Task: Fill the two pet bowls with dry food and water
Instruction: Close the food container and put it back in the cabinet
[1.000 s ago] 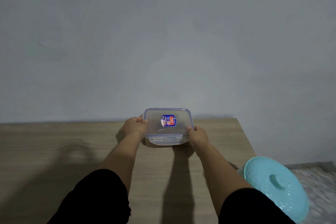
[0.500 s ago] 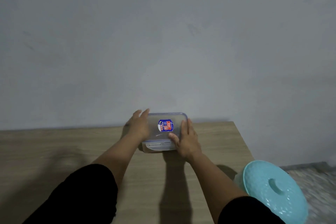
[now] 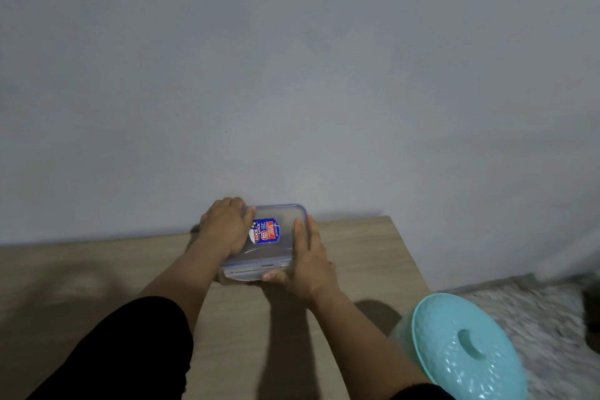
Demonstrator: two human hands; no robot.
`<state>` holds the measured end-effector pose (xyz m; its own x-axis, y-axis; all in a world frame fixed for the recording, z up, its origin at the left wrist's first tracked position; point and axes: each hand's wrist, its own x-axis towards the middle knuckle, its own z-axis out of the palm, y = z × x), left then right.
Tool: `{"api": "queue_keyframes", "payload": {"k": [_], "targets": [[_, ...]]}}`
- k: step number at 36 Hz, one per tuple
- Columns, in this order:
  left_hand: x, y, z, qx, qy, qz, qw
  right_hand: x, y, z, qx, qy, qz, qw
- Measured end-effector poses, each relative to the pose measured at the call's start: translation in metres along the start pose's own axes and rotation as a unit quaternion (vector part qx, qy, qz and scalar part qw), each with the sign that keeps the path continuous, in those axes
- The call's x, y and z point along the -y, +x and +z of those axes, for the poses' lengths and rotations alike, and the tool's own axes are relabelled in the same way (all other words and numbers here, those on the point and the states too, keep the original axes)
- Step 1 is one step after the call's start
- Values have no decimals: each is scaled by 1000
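Resting at the far edge of the light wooden table (image 3: 357,256), close to the grey wall (image 3: 292,75), sits a clear rectangular plastic container (image 3: 279,256) with a blue-rimmed lid and a blue-and-red label. Left hand (image 3: 225,226) lies on the lid's left side, fingers curled over its far edge. Right hand (image 3: 308,265) flanks the right side, fingers straight along the lid, thumb at the front latch. Round turquoise plastic lid (image 3: 467,347) with centre knob stands beside the table, lower right. Contents not discernible.
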<state>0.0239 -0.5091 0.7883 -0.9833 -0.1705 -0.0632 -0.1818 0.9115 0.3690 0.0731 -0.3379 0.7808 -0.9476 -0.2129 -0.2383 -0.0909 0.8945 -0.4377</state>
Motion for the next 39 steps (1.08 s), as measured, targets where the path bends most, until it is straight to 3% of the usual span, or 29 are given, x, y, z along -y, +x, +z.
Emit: {"api": "queue_keyframes", "payload": {"k": [7,10,14,17,19,27,32,39], "targets": [[5,8,5,-27,-58,-2,998,1,4,5,-57,-10,-5,998],[14,3,7,-58,-165,-70,982,1,4,6,-64,14,-13,998],[29,-17,17,-2,-352,-211,912,0,1,9,-59,84,-2,995],[53,-21,47,30,-512,-225,829,-1,-2,6,-43,116,6,992],[48,-37,44,45,-567,-214,794,-1,-4,4,-31,145,8,989],[33,-78,31,44,-638,-176,749,-5,-29,7,-35,268,12,963],[27,-99,15,55,-657,-191,727,-19,-32,20,-58,375,8,925],[21,-137,-3,39,-692,-222,686,3,-75,-14,-52,553,75,828]]}}
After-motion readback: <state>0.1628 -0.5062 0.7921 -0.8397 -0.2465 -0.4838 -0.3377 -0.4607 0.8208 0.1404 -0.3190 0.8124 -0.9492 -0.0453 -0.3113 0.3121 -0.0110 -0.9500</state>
